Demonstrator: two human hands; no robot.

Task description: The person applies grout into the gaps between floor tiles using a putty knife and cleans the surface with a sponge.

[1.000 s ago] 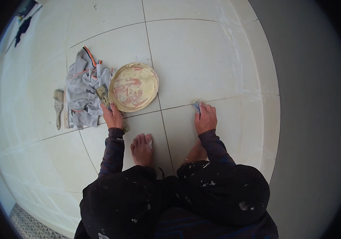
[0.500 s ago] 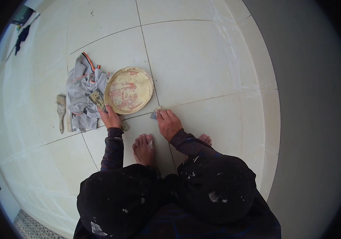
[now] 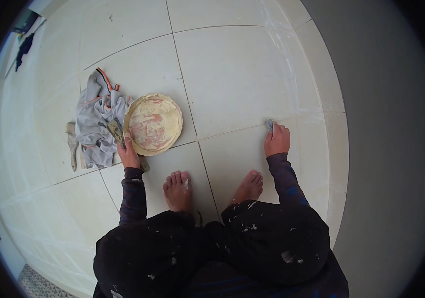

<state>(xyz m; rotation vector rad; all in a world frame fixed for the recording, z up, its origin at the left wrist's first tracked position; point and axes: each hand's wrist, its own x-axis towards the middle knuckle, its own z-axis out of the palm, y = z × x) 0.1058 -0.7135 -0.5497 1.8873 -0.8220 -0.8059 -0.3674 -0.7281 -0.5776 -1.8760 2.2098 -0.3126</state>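
My left hand point(image 3: 129, 155) is closed around a putty knife point(image 3: 115, 131) whose blade is caked with paste. The knife's handle end pokes out below the palm. My left thumb lies against the rim of a round, shallow bowl point(image 3: 177, 104) smeared inside with cream paste over a reddish bottom. Out to the right, my right hand point(image 3: 278, 141) pinches a small grey-blue scraper point(image 3: 269, 124) against the tile joint. Most of that scraper is hidden by the fingers. A pale line of paste runs along the joint point(image 3: 232, 131) to its left.
A crumpled grey cloth point(image 3: 93, 116) with orange trim lies left of the bowl. Beside it is a paint brush point(image 3: 72, 149). My bare feet point(image 3: 176, 191) stand on the tiled floor. A grey wall point(image 3: 391, 149) rises at the right; dark items point(image 3: 24, 49) lie far left.
My right hand has swept right along the joint with the scraper, away from the bowl. A pale line shows behind it. My left hand keeps its hold on the putty knife.
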